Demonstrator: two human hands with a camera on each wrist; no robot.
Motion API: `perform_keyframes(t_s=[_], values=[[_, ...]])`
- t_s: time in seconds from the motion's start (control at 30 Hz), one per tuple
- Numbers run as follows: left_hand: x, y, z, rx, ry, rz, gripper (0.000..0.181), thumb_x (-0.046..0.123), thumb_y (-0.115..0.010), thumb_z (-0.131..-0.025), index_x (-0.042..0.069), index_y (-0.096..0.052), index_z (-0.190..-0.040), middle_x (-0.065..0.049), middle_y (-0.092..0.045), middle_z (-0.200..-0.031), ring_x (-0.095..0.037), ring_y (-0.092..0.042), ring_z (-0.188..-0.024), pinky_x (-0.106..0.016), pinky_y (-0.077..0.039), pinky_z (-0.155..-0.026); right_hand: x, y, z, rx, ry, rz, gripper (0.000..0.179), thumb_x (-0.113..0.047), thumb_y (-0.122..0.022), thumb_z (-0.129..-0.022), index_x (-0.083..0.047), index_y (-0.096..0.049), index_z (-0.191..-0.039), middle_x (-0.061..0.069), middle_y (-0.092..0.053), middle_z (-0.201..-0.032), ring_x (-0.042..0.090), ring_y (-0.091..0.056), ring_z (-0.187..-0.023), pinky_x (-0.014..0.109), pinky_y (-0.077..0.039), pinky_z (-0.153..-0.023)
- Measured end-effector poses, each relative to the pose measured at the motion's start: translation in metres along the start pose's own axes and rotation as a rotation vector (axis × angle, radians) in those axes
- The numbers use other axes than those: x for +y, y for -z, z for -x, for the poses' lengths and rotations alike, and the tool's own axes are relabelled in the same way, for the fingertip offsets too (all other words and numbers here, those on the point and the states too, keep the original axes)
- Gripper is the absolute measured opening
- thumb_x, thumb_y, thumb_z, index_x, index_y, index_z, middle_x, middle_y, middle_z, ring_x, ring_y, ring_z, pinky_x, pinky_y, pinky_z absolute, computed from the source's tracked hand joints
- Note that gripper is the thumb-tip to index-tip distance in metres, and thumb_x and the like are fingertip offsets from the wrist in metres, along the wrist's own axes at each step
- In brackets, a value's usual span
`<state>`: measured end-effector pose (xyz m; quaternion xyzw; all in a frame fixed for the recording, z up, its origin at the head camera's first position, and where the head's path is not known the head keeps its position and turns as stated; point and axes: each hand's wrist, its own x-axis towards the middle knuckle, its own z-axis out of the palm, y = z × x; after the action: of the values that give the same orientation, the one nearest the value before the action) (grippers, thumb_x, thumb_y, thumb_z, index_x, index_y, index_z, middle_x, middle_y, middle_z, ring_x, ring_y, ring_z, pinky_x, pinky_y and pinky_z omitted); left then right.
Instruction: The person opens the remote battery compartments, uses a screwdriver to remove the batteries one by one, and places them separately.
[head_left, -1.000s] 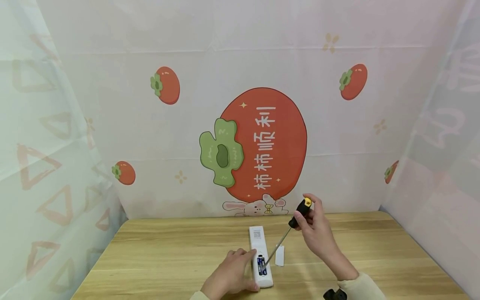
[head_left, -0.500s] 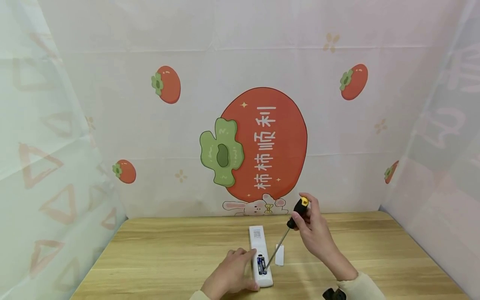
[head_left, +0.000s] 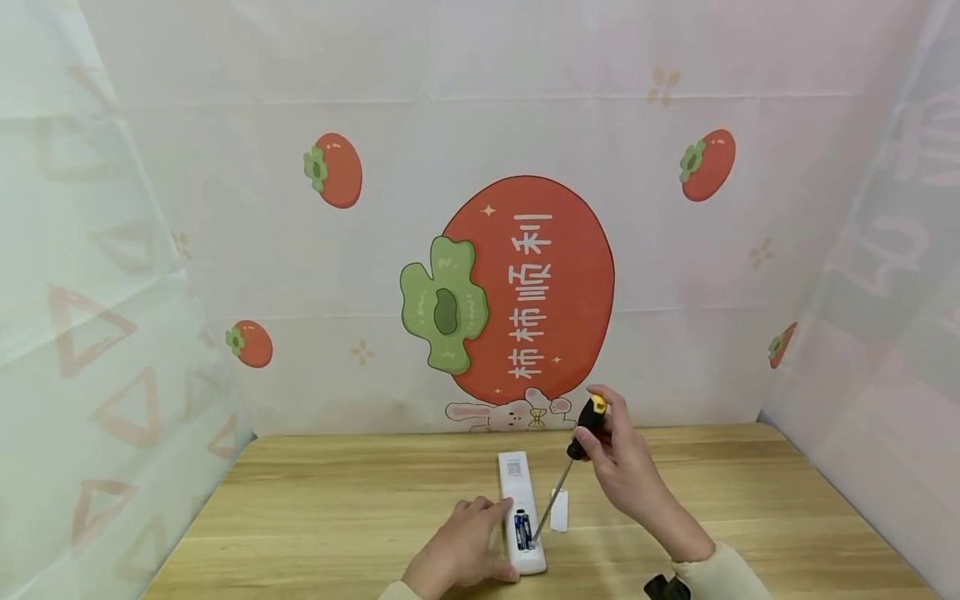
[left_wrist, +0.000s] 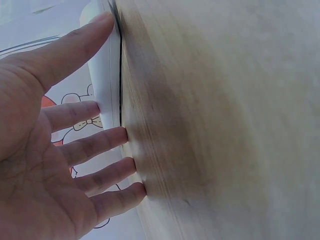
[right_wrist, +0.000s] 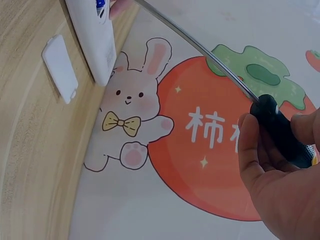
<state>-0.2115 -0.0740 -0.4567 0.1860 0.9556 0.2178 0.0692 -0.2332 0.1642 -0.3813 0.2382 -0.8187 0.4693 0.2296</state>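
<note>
A white remote control (head_left: 513, 477) lies face down with its battery compartment uncovered; dark blue batteries (head_left: 522, 530) show inside. My left hand (head_left: 459, 546) steadies it from the left, with thumb and index fingertip against its side. In the left wrist view the fingers (left_wrist: 92, 145) are fairly straight and spread, some tips on the tabletop. My right hand (head_left: 633, 479) grips the black handle of a screwdriver (head_left: 589, 423) with a yellow end. Its long metal shaft slants down to the left, the tip at the lower right end of the battery compartment.
The remote's white battery cover (head_left: 559, 512) lies flat on the wooden table (head_left: 337, 508), just right of the remote. A patterned cloth (head_left: 517, 125) hangs behind the table. A small black object (head_left: 667, 587) shows by the right sleeve at the bottom edge.
The screwdriver's tip has shifted from over the batteries to the compartment's lower right end. Its handle and my right hand have moved slightly left. The left hand and remote stay put.
</note>
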Motion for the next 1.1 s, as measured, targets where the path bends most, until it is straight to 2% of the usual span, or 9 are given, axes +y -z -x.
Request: perform_keyframes(t_s=[0.27,0.5,0.6,0.87,1.1], values=[[0.000,0.000,-0.001,-0.004,0.000,-0.008,0.088,0.044,-0.092,-0.071,0.014,-0.056,-0.145,-0.009,-0.060,-0.127,-0.031,-0.054,-0.114,-0.050,-0.051,-0.097,-0.001,-0.003,0.002,0.002,0.115,0.044,0.062,0.005,-0.065,-0.095,-0.010,-0.034,-0.147,0.005,-0.063,-0.090,0.014,-0.068,-0.080,0.030,-0.060,-0.070],[0.001,0.001,-0.002,-0.024,0.028,0.012,0.086,0.042,-0.092,-0.072,0.016,-0.056,-0.145,-0.009,-0.060,-0.128,-0.033,-0.053,-0.116,-0.053,-0.050,-0.098,-0.001,-0.002,0.003,-0.059,0.200,0.004,0.070,0.005,-0.069,-0.092,-0.012,-0.033,-0.148,0.001,-0.062,-0.089,0.009,-0.066,-0.076,0.028,-0.060,-0.069],[0.001,0.000,-0.003,-0.031,0.038,0.016,0.085,0.042,-0.092,-0.072,0.016,-0.057,-0.145,-0.008,-0.060,-0.128,-0.033,-0.053,-0.117,-0.053,-0.050,-0.098,-0.003,-0.001,0.003,-0.085,0.212,-0.008,0.072,0.004,-0.072,-0.090,-0.013,-0.032,-0.149,0.000,-0.062,-0.089,0.010,-0.065,-0.075,0.028,-0.059,-0.067],[0.000,0.000,-0.004,-0.044,0.048,0.018,0.083,0.042,-0.091,-0.072,0.016,-0.057,-0.144,-0.008,-0.060,-0.127,-0.033,-0.053,-0.117,-0.054,-0.050,-0.098,-0.010,0.001,0.003,-0.140,0.171,-0.014,0.068,-0.001,-0.073,-0.091,-0.017,-0.036,-0.146,-0.003,-0.063,-0.090,0.009,-0.063,-0.076,0.029,-0.059,-0.069],[0.001,0.000,-0.004,-0.044,0.040,0.007,0.083,0.042,-0.091,-0.073,0.017,-0.057,-0.144,-0.007,-0.060,-0.128,-0.033,-0.053,-0.117,-0.053,-0.050,-0.097,-0.012,-0.003,0.001,-0.152,0.258,-0.032,0.067,0.002,-0.072,-0.090,-0.010,-0.037,-0.146,-0.001,-0.061,-0.088,0.010,-0.064,-0.075,0.030,-0.060,-0.068]])
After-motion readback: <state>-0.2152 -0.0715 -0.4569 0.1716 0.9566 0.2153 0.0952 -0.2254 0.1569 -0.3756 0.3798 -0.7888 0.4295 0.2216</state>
